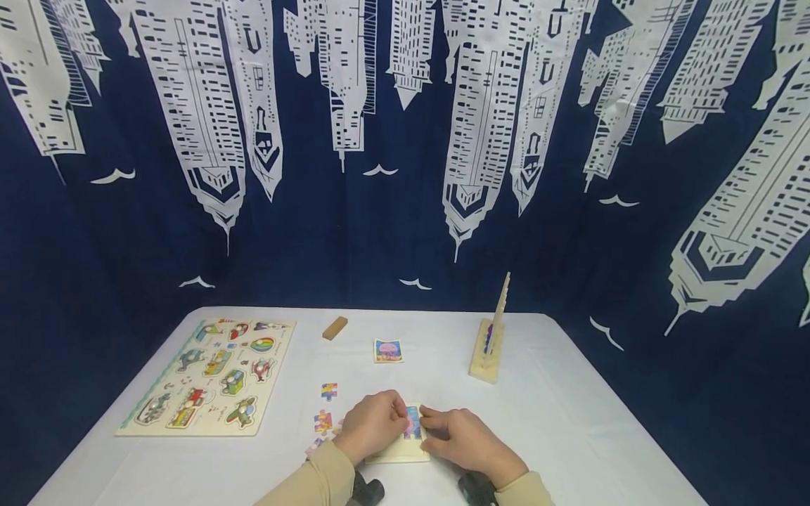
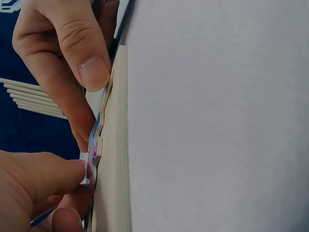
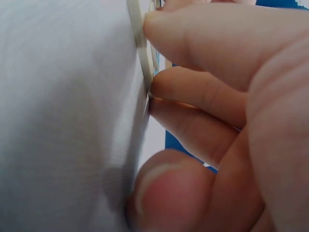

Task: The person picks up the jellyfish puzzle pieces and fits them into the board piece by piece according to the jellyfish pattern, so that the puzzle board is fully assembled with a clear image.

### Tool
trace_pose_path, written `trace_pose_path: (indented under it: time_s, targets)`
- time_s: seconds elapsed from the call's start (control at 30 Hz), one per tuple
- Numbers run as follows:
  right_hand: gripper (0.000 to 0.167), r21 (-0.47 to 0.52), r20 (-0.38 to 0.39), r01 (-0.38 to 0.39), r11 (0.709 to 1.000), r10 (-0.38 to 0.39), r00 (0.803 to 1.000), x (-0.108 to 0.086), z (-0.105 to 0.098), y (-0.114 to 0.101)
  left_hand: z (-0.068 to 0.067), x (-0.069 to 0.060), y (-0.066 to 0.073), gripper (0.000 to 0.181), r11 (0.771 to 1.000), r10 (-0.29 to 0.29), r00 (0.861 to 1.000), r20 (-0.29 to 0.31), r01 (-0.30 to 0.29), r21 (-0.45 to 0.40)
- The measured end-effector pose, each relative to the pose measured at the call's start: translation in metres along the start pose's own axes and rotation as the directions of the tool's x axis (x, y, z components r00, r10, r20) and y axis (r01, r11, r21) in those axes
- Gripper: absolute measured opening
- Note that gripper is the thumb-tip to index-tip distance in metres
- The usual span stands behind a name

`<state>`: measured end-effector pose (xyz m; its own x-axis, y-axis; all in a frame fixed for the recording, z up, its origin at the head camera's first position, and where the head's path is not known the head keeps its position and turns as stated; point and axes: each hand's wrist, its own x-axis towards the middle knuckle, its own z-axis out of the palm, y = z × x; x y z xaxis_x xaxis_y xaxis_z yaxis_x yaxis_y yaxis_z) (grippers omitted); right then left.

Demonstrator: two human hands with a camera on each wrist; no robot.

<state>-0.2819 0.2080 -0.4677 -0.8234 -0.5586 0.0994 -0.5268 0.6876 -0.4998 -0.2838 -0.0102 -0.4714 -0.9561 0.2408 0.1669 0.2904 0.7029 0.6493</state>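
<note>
Two bare hands meet over a flat, cream wooden board point(image 1: 397, 454) on the white-covered bench point(image 1: 601, 443). The left grip point(image 1: 375, 425) narrowly pinches a thin, knob-edged pink jigsaw piece point(image 2: 95, 153) at the board; the right grip point(image 1: 465, 437), thumb and fingers apart, rests against the board's right edge. The piece could jam or ride up, since its edge appears slightly raised; the board might slide if the right grip eased. Thin and pink with bluish marks, the piece is mostly finger-covered. Farther off lies a small square pink-and-purple picture card point(image 1: 388, 351).

Free table point(image 1: 582, 422) rightward; wooden stand point(image 1: 495, 336) ahead
</note>
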Motion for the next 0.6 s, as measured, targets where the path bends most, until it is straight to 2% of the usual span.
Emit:
trace_pose_path:
  time_s: [0.13,0.23,0.43,0.6]
  targets:
    - [0.041,0.02,0.012,-0.016,1.0,0.016,1.0,-0.0002,-0.0012,-0.0009,-0.0001,-0.0005,0.0012,0.01,1.0,0.003,0.999,-0.039,-0.003,0.001]
    - [0.042,0.022,0.012,-0.017,1.0,0.016,1.0,-0.0007,-0.0018,-0.0019,0.0014,-0.0008,0.0018,0.016,1.0,0.004,0.998,-0.059,-0.003,0.015]
    - [0.042,0.001,0.008,-0.013,1.0,0.013,1.0,-0.0003,-0.0014,-0.0017,0.0056,0.0021,0.0001,0.03,0.996,0.009,0.998,-0.069,-0.003,0.089]
    - [0.042,0.001,0.011,-0.014,1.0,0.014,1.0,0.0002,-0.0011,-0.0007,0.007,0.0045,-0.0005,0.031,0.996,0.009,0.997,-0.072,-0.003,0.094]
